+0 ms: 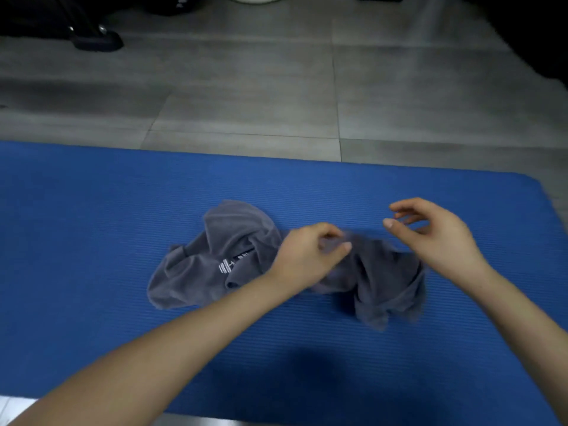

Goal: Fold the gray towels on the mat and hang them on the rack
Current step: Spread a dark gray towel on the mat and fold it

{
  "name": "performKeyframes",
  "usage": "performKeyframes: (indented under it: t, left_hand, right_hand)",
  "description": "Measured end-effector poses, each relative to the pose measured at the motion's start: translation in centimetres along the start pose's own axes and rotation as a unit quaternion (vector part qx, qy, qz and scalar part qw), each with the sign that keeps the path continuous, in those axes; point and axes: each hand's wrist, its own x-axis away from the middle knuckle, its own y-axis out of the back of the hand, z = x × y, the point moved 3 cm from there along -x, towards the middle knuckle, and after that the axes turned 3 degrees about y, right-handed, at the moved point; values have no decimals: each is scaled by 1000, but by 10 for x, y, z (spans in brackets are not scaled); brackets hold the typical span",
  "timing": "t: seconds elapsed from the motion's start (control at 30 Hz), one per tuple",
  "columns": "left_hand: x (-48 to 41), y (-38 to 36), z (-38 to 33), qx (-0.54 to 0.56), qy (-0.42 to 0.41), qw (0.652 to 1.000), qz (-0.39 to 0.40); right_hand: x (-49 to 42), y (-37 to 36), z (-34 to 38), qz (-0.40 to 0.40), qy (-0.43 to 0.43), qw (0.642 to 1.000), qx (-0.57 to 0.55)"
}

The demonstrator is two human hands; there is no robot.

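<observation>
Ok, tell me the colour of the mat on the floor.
The mat is blue with fine ribbed lines across it; the head view shows it best.

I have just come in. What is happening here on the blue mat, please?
A person is working on a gray towel that lies crumpled on the blue mat. The left hand pinches a bunch of the cloth near its middle. The right hand hovers close by, its fingers loosely curled, and holds nothing. The towel is not yet folded.
</observation>
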Motion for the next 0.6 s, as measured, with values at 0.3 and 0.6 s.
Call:
performKeyframes:
  t: [0.3, 0.6]
  left_hand:
    - [2, 32, 112, -390, -4, 921, 16]
    - [-39, 23, 116, -498, -72, 855, 126]
  right_hand:
    - [38, -69, -39, 137, 110, 959, 221]
    - [61, -96, -85, 136, 121, 921, 345]
